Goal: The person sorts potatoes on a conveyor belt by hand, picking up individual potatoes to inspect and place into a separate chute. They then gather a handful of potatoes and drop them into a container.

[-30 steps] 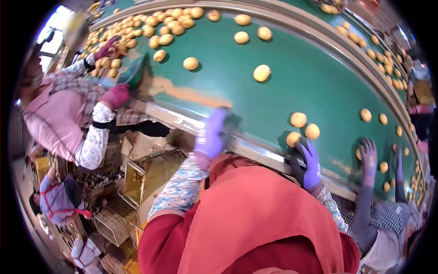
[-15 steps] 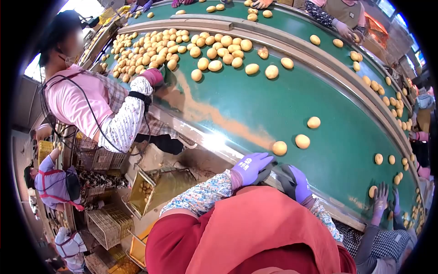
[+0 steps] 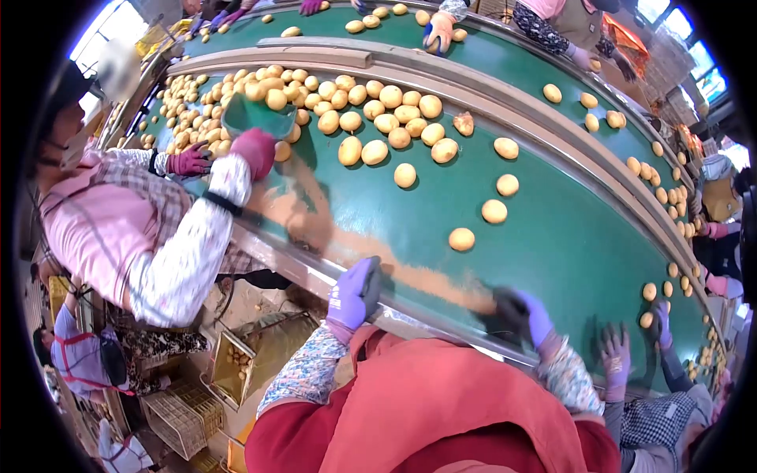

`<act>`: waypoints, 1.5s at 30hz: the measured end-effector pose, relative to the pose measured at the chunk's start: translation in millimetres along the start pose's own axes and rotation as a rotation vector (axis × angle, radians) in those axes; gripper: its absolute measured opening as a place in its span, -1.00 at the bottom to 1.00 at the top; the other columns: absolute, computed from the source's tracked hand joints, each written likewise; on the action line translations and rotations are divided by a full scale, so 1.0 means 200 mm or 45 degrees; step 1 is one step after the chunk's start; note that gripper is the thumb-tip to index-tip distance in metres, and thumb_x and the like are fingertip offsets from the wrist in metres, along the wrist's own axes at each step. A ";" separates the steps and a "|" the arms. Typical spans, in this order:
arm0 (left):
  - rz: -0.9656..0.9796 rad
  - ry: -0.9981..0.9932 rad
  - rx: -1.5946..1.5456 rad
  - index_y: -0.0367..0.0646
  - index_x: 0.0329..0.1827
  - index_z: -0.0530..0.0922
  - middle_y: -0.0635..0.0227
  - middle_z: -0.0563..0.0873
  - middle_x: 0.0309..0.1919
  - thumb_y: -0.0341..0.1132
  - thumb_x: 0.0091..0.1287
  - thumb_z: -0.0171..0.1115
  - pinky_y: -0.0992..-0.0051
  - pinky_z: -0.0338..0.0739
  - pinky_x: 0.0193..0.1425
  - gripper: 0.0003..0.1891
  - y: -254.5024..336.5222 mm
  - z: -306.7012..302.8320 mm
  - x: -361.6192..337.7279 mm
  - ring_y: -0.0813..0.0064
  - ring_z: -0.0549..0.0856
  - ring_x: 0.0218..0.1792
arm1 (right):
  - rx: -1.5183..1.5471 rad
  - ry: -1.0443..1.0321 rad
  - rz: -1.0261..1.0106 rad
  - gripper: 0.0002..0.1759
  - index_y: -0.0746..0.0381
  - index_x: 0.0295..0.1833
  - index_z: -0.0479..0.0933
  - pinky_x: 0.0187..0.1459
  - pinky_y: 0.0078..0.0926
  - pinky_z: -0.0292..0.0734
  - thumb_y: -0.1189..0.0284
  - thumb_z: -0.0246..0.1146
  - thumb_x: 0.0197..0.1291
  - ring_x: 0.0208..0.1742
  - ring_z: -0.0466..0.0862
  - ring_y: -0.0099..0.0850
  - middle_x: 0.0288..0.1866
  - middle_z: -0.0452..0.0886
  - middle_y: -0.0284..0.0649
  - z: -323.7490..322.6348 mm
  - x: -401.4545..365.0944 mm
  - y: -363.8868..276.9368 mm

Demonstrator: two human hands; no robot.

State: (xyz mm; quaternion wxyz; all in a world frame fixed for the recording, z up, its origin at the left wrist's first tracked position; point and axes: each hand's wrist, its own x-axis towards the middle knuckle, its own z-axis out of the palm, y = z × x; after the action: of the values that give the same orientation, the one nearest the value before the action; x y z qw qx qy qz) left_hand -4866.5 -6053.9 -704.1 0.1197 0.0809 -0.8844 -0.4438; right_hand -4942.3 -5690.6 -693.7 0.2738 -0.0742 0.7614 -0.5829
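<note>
My left hand (image 3: 354,292), in a purple glove with a dark palm, is at the metal edge (image 3: 402,322) of a green conveyor belt (image 3: 410,213). Its fingers point up and away, and nothing shows in them. Over the belt, my right hand (image 3: 523,317) in a matching glove is smeared by motion. Its dark fingers are at the end of a streak of brown soil (image 3: 430,284). Beyond both hands lie a potato (image 3: 461,239) and two others, apart from my fingers.
At left, a co-worker in pink (image 3: 102,229) holds a green scoop (image 3: 259,118) at a potato heap (image 3: 189,118). Another person's gloved hands (image 3: 615,355) are on the belt at right. A wooden divider (image 3: 544,118) separates a second belt. Crates (image 3: 181,418) stand lower left.
My hands have moved apart, the left one going left along the edge. The view has shifted. The co-worker's green scoop now shows raised at the heap.
</note>
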 end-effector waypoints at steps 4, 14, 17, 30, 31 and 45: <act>0.032 0.170 0.120 -0.25 0.11 0.66 0.02 0.78 -0.11 -0.45 0.38 0.28 0.31 0.68 -0.02 -0.74 -0.16 -0.01 0.08 0.10 0.80 -0.11 | -0.139 0.282 -0.260 -0.66 0.35 0.26 0.57 -0.03 -0.56 0.55 0.50 0.27 0.43 -0.10 0.59 -0.58 -0.09 0.65 -0.32 -0.10 0.64 -0.40; 0.022 0.242 0.390 -0.17 0.10 0.66 0.13 0.77 -0.10 -0.39 0.35 0.32 0.25 0.69 -0.06 -0.73 -0.35 -0.12 0.21 0.09 0.77 -0.16 | -1.556 0.570 -0.150 -0.64 -0.13 0.21 0.66 0.23 -0.08 0.57 0.19 0.13 0.39 0.26 0.63 0.05 0.33 0.58 0.05 0.05 2.31 -0.38; 0.006 0.234 0.376 -0.16 0.09 0.65 0.14 0.77 -0.10 -0.37 0.36 0.32 0.24 0.68 -0.09 -0.74 -0.41 -0.14 0.23 0.07 0.76 -0.17 | -1.626 0.136 -0.052 -0.62 -0.11 0.24 0.62 0.29 -0.02 0.52 0.27 0.19 0.33 0.26 0.60 0.11 0.35 0.53 0.08 0.17 2.20 -0.52; -1.044 -0.045 -1.738 -0.12 0.56 0.24 0.27 0.59 0.24 -0.10 0.55 0.19 0.41 0.55 0.18 -0.39 -0.34 -0.09 0.39 0.40 0.63 0.19 | -0.673 -0.232 -0.691 -0.32 0.35 0.40 0.44 0.26 -0.26 0.56 0.48 0.45 0.15 0.22 0.66 -0.17 0.24 0.62 -0.05 0.86 1.31 -0.63; -1.038 -0.016 -1.609 -0.12 0.53 0.27 0.27 0.59 0.20 -0.07 0.54 0.18 0.43 0.56 0.13 -0.40 -0.39 -0.12 0.41 0.43 0.63 0.15 | -0.799 -0.182 -0.830 -0.30 0.26 0.38 0.49 0.22 -0.25 0.58 0.44 0.49 0.09 0.25 0.64 -0.06 0.28 0.59 0.00 0.90 1.40 -0.73; -0.205 0.292 0.188 -0.30 0.17 0.61 0.03 0.71 -0.07 -0.32 0.12 0.55 0.22 0.67 0.01 -0.46 -0.92 -0.55 0.34 0.05 0.76 -0.09 | -0.047 -0.188 -0.208 -0.40 0.25 0.30 0.51 0.02 -0.41 0.61 0.05 0.33 0.36 0.06 0.69 -0.31 0.12 0.66 -0.16 0.75 2.35 -0.73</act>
State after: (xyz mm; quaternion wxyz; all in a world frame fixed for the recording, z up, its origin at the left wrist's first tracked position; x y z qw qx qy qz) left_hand -4894.3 -6264.0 -778.9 0.1776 0.2103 -0.8858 -0.3736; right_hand -5291.2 -6065.6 -738.2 0.2795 -0.1837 0.7412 -0.5821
